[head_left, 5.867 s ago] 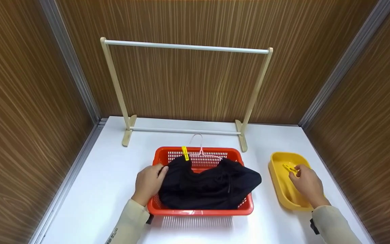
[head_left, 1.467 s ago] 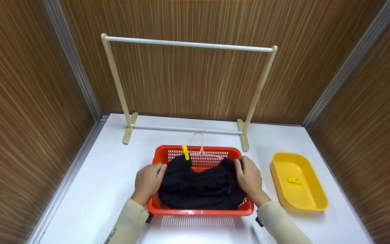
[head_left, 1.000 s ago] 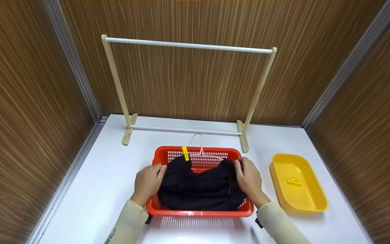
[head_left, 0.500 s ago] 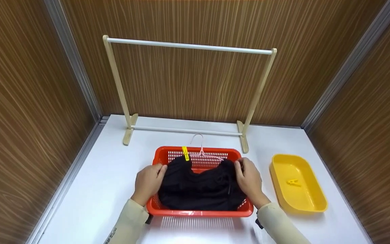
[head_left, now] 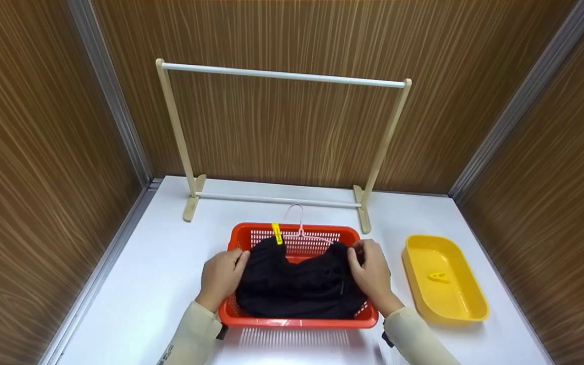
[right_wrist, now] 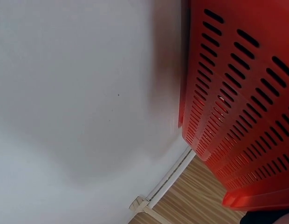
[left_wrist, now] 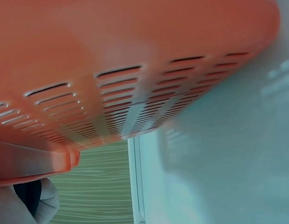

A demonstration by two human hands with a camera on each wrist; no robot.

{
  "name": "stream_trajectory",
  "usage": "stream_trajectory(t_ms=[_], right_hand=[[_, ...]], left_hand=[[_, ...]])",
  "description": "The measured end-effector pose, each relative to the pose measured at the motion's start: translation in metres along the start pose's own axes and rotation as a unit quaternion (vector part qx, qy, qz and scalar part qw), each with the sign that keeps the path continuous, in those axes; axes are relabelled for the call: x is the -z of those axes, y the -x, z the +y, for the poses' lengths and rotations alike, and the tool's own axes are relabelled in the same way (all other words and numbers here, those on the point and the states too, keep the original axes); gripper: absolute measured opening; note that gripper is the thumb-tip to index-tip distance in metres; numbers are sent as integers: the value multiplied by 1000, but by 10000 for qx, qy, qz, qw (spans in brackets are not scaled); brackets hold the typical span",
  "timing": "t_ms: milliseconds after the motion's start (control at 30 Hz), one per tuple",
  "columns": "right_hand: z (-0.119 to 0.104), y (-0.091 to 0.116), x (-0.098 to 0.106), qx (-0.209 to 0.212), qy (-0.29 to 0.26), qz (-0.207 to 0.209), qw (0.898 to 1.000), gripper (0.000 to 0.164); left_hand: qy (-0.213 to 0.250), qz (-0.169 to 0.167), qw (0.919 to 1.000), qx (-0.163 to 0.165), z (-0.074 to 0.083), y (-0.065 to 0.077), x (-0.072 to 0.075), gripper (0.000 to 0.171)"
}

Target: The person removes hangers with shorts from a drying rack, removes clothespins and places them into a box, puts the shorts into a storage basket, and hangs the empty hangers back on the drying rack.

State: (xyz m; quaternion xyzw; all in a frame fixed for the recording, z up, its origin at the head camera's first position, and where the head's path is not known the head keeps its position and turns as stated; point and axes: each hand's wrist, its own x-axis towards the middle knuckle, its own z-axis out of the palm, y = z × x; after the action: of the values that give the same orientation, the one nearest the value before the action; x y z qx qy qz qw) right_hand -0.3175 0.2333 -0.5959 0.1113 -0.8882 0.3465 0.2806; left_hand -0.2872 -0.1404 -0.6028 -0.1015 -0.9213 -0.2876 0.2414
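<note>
A black garment (head_left: 299,289), with what looks like a drawstring near its right side, lies bunched over the red basket (head_left: 297,323). My left hand (head_left: 222,276) pinches its left edge between thumb and fingers. At the opposite edge, my right hand (head_left: 371,274) grips the cloth the same way. A pink hanger (head_left: 300,231) lies behind the garment, its hook rising above the basket's back rim and its lower part hidden by cloth. One yellow clothespin (head_left: 277,233) is clipped at the garment's upper left. In the left wrist view, dark cloth (left_wrist: 29,193) shows between the fingers.
To the right stands a yellow tray (head_left: 418,284) with another yellow clothespin (head_left: 438,277) lying in it. Behind the basket is a rack with wooden posts (head_left: 386,142) and a white top rail (head_left: 282,75). Wood-grain walls (head_left: 282,132) enclose the white table (head_left: 140,284) on three sides.
My right hand has left the yellow tray, where it was at the clothespin, and moved left onto the garment's right edge. The left hand keeps its hold. Lately only slight shifts show.
</note>
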Motion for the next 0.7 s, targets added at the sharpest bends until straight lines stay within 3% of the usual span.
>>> stream_trajectory(t_ms=[200, 400, 700], right_hand=[[-2, -2, 1, 743, -183, 122, 9970, 11], [-8, -10, 8, 1322, -214, -336, 9904, 13], [-53, -40, 24, 1783, -125, -937, 9794, 22]], left_hand=[[34, 4, 10000, 94, -1, 3, 1, 44], [71, 6, 9999, 93, -1, 4, 1, 44], [5, -31, 10000, -40, 3, 0, 1, 44]])
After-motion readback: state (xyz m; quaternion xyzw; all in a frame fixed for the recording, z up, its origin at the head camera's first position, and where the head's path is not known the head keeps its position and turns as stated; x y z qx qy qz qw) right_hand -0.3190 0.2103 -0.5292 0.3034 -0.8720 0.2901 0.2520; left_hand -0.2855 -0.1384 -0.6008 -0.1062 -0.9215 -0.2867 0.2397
